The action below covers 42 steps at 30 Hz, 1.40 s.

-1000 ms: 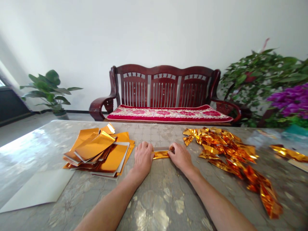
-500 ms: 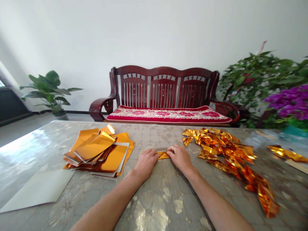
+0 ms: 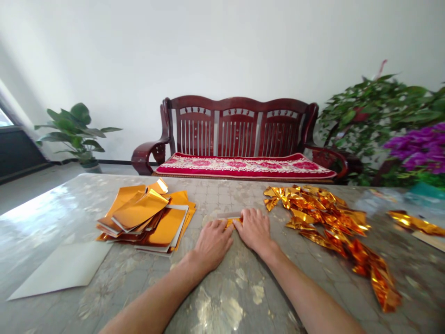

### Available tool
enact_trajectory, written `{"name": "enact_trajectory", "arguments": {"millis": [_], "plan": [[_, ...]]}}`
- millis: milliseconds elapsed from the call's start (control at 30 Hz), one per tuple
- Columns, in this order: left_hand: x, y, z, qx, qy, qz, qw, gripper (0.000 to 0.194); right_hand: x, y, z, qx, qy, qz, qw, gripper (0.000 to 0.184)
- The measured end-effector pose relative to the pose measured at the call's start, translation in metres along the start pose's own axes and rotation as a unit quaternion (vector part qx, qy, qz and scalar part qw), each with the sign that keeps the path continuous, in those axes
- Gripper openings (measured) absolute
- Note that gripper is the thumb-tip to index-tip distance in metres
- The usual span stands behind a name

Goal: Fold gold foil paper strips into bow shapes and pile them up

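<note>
Hands: my left hand (image 3: 212,245) and right hand (image 3: 255,228) lie almost flat, fingers down, and I can't tell if they pinch | Thing: small gold foil strip (image 3: 228,223) between them on the table (image 3: 52,218) | Feel: looks light, thin, slippery; best held at both ends | Near: pile of gold foil sheets (image 3: 144,218) at 10 o'clock, shiny foil bows (image 3: 320,213) at 2 o'clock

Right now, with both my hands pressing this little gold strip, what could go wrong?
The gold foil strip is mostly under your left hand and right hand, so it could crease unevenly or slide on the glossy table top. The loose crumpled foil pieces lie close to your right hand and might get knocked.
</note>
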State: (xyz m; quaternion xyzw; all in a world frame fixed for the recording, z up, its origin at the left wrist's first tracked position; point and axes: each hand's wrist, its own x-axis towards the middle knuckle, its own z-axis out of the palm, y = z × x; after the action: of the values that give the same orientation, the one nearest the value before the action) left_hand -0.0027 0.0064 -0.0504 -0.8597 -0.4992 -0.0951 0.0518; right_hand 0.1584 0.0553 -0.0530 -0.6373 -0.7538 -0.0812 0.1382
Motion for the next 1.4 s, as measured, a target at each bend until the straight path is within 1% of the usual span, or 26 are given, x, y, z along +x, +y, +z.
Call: {"name": "enact_trajectory", "arguments": {"millis": [133, 300, 467, 533, 600, 667, 733, 833, 867, 933, 1133, 1267, 1333, 1400], "plan": [[-0.006, -0.004, 0.005, 0.005, -0.01, -0.02, 1.0, 0.038, 0.003, 0.01, 0.005, -0.005, -0.009, -0.002, 1.0, 0.029], [-0.013, -0.01, 0.003, -0.009, -0.01, -0.031, 0.999, 0.041, 0.007, 0.02, 0.001, -0.011, -0.022, -0.014, 1.0, 0.022], [-0.015, -0.018, -0.004, -0.033, -0.019, 0.006, 0.999, 0.043, 0.012, 0.029, 0.0, -0.019, -0.033, -0.007, 0.999, 0.018], [-0.015, -0.019, -0.006, -0.034, -0.02, 0.015, 0.999, 0.042, 0.013, 0.034, 0.001, -0.017, -0.024, 0.009, 1.0, 0.018], [-0.014, -0.019, -0.007, -0.033, -0.019, 0.014, 0.999, 0.039, 0.013, 0.04, 0.001, -0.006, 0.011, 0.021, 1.0, 0.018], [-0.012, -0.016, -0.007, -0.034, -0.016, 0.006, 0.999, 0.037, 0.011, 0.042, -0.001, 0.02, 0.058, -0.006, 0.998, 0.016], [-0.01, -0.013, -0.007, -0.037, -0.014, -0.007, 0.999, 0.035, 0.007, 0.041, -0.005, 0.055, 0.081, -0.089, 0.991, 0.014], [-0.006, -0.01, -0.007, -0.043, -0.012, -0.016, 0.999, 0.03, 0.002, 0.032, -0.012, 0.079, 0.055, -0.23, 0.968, 0.015], [-0.005, -0.01, -0.007, -0.045, -0.008, -0.016, 0.999, 0.029, 0.001, 0.028, -0.013, 0.076, 0.042, -0.265, 0.96, 0.015], [-0.002, -0.013, -0.006, -0.05, 0.001, -0.017, 0.999, 0.028, 0.0, 0.022, -0.014, 0.053, 0.027, -0.304, 0.951, 0.016], [0.005, -0.029, 0.0, -0.086, 0.022, -0.022, 0.996, 0.029, 0.001, 0.01, -0.006, -0.026, 0.034, -0.315, 0.948, 0.018], [0.007, -0.037, 0.0, -0.109, 0.017, -0.016, 0.994, 0.026, 0.0, 0.006, -0.004, -0.039, 0.035, -0.299, 0.953, 0.018], [0.007, -0.04, -0.001, -0.117, 0.011, -0.008, 0.993, 0.025, -0.001, 0.006, -0.005, -0.039, 0.029, -0.288, 0.956, 0.02], [0.008, -0.042, -0.001, -0.12, 0.006, 0.0, 0.993, 0.024, -0.002, 0.006, -0.007, -0.03, 0.019, -0.292, 0.956, 0.02]]}}
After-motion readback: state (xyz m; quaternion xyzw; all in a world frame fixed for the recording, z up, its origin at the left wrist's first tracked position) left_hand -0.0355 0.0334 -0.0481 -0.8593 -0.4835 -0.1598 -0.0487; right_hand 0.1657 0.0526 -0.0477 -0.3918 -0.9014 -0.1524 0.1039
